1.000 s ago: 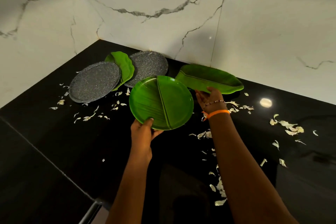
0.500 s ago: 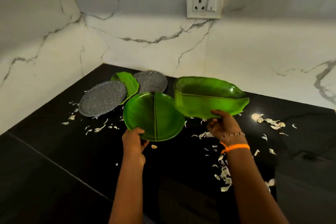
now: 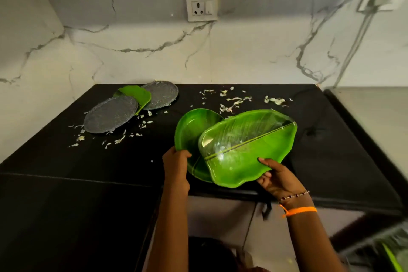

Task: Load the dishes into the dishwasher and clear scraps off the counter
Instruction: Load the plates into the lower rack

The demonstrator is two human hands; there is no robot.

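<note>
The left hand (image 3: 176,162) grips the near rim of the round green leaf-pattern plastic plate (image 3: 192,130), fingers curled over its edge, and holds it tilted and clear of the black stone table (image 3: 110,168). The right hand (image 3: 276,180) grips the near edge of the oblong green leaf-shaped plastic platter (image 3: 249,148), thumb on the upper face and fingers underneath; the platter overlaps the front of the round plate. Compared with a second ago, both dishes have been lifted off the table and drawn toward its front edge, and the platter, formerly lying beside the plate, now rests in front of it. This indicates that the pickup step for these two dishes is complete and transfer to the dishwasher is the probable next step; a rack, blurred, is partly visible at lower right. Remaining on the table near the back left corner are two grey speckled round plates (image 3: 110,115) with a smaller green leaf-shaped dish (image 3: 136,96) between them. Pale food scraps (image 3: 234,101) lie scattered around these and across the rear of the table, so scrap clearance is not yet done.
</note>
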